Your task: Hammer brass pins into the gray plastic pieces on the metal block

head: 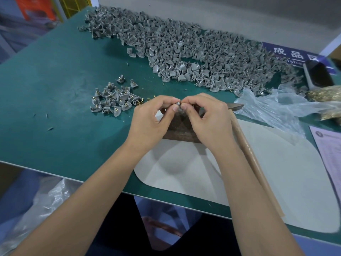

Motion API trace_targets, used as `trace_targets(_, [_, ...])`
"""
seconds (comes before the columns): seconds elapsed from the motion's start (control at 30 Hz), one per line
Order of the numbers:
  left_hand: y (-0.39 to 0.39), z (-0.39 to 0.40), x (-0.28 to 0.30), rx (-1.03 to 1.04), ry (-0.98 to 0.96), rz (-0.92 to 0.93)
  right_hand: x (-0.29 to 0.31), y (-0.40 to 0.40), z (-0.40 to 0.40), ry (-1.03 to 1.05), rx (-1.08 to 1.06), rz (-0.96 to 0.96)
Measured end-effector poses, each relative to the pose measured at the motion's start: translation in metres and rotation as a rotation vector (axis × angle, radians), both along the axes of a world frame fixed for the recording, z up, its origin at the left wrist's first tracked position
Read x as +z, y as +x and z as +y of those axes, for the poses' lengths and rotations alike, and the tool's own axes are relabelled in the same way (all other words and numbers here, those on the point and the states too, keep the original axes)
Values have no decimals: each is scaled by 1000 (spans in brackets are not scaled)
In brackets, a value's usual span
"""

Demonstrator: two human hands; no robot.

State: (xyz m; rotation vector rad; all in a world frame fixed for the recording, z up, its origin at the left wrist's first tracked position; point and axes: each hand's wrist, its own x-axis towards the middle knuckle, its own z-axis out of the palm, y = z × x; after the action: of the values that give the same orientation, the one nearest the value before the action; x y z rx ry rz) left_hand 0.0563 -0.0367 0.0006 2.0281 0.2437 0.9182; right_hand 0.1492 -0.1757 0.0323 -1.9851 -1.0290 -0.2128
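Note:
My left hand (pixel 153 117) and my right hand (pixel 204 117) meet above the dark metal block (pixel 181 131) at the table's middle. Between their fingertips they pinch one small gray plastic piece (pixel 178 104); a glint of brass shows at its right side. A few loose brass pins (pixel 142 102) lie just left of my left hand. The hammer rests on the table to the right, its wooden handle (pixel 252 159) running toward me and its head (pixel 238 106) behind my right hand.
A large heap of gray pieces (pixel 184 52) covers the back of the green table (pixel 55 108). A small pile of pieces with brass pins (pixel 112 98) lies to the left. Clear plastic bag (pixel 273 106) and brass pins (pixel 326 95) sit right; gray mat (pixel 276 172) beneath.

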Motion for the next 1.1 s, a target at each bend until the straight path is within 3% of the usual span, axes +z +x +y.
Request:
trace_targets(0.67, [-1, -1, 3, 9, -46, -15, -3, -9, -1, 62, -76, -68])
trace_targets(0.8, [-2, -3, 3, 2, -16, -2, 1, -14, -20, 114, -222, -155])
trace_targets(0.97, [-4, -2, 4, -80, 36, 35, -2, -16, -72, -229, -665, -29])
trace_targets(1.1, [-2, 0, 3, -90, 120, 89, -5, -19, -94, -600, -723, 164])
